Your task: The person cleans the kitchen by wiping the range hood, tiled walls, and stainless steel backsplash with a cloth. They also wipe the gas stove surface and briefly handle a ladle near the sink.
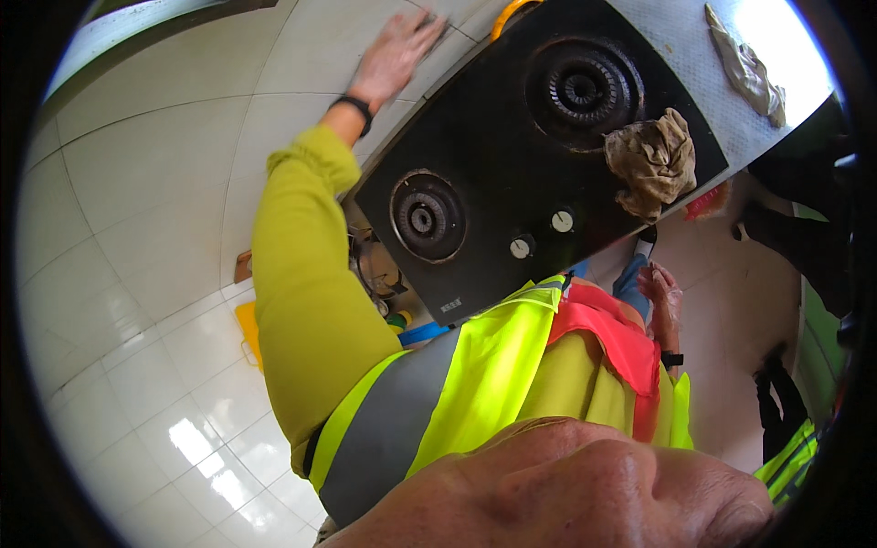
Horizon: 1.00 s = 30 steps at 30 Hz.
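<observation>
My left hand (397, 58), blurred, reaches out against the white tiled wall (308, 55) beyond a black glass gas hob (479, 178); a dark patch shows at its fingertips, and whether it is a held thing or a shadow cannot be told. Low at my right side hangs my right hand (662, 284) in a clear plastic glove, fingers loosely bent, with nothing seen in it. A crumpled brown cloth (654, 161) lies on the hob's right front part, close to one of the two round burners (582, 92). Two white knobs (562, 220) sit near the front edge.
Right of the hob is a metal counter (671, 34) with a second greyish cloth (747, 68). An orange curved object (510, 17) shows behind the hob. Hoses (373, 267) and a yellow object (248, 332) are at the left. Another person's dark-clad legs (781, 397) stand at the right.
</observation>
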### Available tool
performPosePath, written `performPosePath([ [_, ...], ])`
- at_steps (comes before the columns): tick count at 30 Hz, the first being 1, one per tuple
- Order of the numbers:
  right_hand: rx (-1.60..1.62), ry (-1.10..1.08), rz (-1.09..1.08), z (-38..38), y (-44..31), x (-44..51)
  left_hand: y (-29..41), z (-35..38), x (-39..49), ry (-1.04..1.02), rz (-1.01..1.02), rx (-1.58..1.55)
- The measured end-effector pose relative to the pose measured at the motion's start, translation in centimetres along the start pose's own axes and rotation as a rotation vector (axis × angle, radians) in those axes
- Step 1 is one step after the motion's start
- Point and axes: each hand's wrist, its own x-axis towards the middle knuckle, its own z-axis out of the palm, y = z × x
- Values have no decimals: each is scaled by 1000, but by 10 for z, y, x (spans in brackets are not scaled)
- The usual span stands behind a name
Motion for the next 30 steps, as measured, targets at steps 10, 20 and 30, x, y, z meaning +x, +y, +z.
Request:
performPosePath([
  [10,-33,10,-86,-16,1,-5,50,41,102,235,92,-15],
  [20,80,-1,6,-22,3,-5,-7,8,38,118,61,161],
  [30,58,71,-54,-49,5,-6,44,28,83,65,46,184],
])
